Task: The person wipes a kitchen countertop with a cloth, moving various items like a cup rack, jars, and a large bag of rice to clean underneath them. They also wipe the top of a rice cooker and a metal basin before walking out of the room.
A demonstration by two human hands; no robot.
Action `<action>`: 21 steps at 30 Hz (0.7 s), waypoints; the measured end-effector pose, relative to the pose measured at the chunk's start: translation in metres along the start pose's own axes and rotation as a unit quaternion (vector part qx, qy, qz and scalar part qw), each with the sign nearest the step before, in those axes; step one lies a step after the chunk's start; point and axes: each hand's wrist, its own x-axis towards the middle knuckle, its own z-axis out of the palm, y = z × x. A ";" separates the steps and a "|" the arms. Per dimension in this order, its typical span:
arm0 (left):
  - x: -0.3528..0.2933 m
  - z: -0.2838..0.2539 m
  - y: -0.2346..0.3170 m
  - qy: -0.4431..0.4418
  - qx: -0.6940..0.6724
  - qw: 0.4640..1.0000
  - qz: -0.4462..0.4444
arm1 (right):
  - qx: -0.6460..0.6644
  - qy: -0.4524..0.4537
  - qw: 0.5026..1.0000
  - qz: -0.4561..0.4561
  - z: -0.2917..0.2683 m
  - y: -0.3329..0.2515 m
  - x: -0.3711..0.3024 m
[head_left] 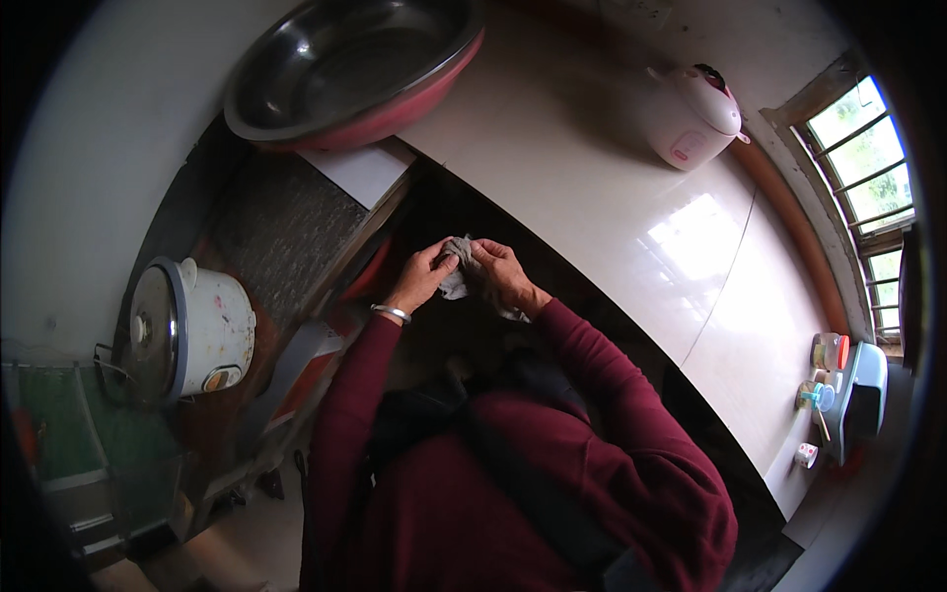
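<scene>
Between both hands, in front of my body, a crumpled grey cloth is bunched up. My left hand, with a silver bangle at the wrist, pinches its left side between thumb and fingers. The cloth's right side is gripped by my right hand, its fingers closed. Part of the cloth hangs down below the hands, and a loose end shows under the right wrist. The hands are held over a dark gap beside the pale tiled counter.
A large metal basin with a pink outside stands at the far left. Farther right on the counter is a pink rice cooker. An older white cooker sits on the left. Small jars and a light-blue container stand near the barred window.
</scene>
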 end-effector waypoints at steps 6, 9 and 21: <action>-0.007 0.003 0.024 0.096 0.097 0.990 0.035 | -0.456 -0.076 0.884 -0.073 -0.012 -0.016 -0.024; -0.008 0.010 0.033 0.056 -0.022 0.998 0.020 | -0.380 -0.078 0.918 -0.084 -0.017 -0.020 -0.028; 0.030 0.085 0.110 -0.193 0.046 0.980 0.031 | -0.271 0.063 0.960 -0.036 -0.076 -0.106 -0.104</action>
